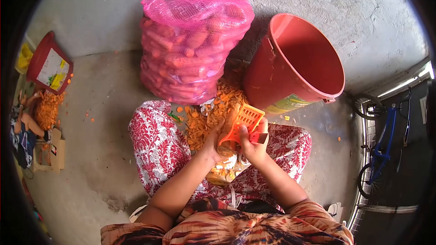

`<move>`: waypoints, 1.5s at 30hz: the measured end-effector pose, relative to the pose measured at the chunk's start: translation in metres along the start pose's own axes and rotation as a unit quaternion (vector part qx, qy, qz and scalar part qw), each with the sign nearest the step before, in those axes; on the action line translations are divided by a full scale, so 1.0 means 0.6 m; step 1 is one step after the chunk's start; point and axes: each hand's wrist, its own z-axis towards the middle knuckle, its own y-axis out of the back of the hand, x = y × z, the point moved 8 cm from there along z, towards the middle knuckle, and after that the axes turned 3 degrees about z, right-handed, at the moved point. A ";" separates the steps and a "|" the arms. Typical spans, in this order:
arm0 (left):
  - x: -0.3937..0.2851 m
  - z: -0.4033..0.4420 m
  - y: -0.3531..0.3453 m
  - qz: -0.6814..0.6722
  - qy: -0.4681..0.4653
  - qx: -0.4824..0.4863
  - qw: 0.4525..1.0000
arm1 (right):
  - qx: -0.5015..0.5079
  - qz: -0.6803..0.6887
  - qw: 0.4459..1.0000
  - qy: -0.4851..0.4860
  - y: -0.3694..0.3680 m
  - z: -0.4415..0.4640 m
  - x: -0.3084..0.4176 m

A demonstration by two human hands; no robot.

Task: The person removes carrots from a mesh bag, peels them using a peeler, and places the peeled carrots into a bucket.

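My left hand (218,141) is wrapped round a carrot (230,120), which lies partly behind an orange slotted tool. My right hand (254,145) grips this orange peeler (249,117), with the thumb pressed on its face and a red part beside the fingers. The two hands are close together above my lap. Beneath and beyond them, a heap of orange peelings (195,129) covers the floor between my knees.
A pink mesh sack (186,59) full of carrots stands against the wall. Right of it a red bucket (256,81) leans. At the far left are another red bucket (34,66), more peelings and a seated person (22,131). A blue bicycle (381,149) stands at the right.
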 end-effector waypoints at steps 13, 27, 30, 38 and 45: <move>0.000 0.010 0.031 0.110 0.037 -0.004 0.993 | -0.003 -0.061 0.998 -0.009 0.003 0.015 -0.027; 0.005 0.005 0.033 0.056 0.030 -0.044 0.997 | 0.003 0.104 0.990 -0.091 0.010 0.028 -0.008; -0.004 -0.004 0.008 0.052 0.035 0.017 0.998 | 0.079 -0.052 0.995 -0.026 -0.015 0.011 0.023; -0.010 0.004 0.041 0.124 -0.018 -0.052 0.991 | 0.096 -0.149 0.984 0.008 -0.023 0.003 0.019; -0.017 -0.001 0.042 0.149 0.010 -0.061 0.987 | -0.013 -0.118 0.991 -0.066 0.006 0.026 -0.030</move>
